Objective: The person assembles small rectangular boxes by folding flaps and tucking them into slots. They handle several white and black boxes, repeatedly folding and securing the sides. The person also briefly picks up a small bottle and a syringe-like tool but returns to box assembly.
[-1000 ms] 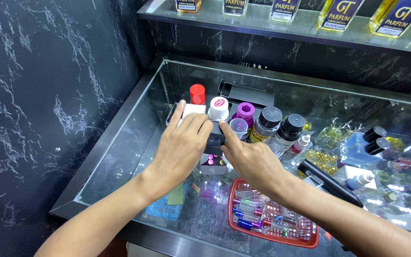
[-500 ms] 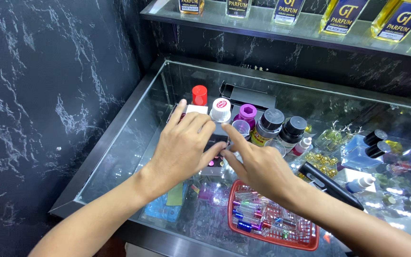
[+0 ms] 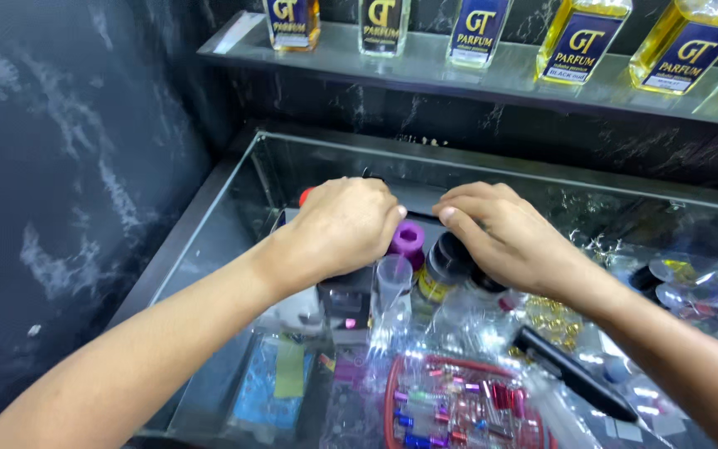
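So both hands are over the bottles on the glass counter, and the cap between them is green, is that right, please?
Not quite: the cap between the left hand and right hand is purple, not green, as the head view shows. Both hands are over the bottles on the glass counter.

On the raised grey shelf (image 3: 492,79) at the back you see a row of square perfume bottles (image 3: 585,37) with yellow liquid and dark blue labels. Below it you see the glass countertop (image 3: 234,216), framed in metal and bordered on the left by a dark marbled wall (image 3: 60,166). Under the glass, near the front edge, you see a red basket (image 3: 392,399) of small coloured vials. A black pen-like tool (image 3: 571,374) lies on the glass to the right, with crumpled clear plastic wrapping (image 3: 691,283) beyond it.
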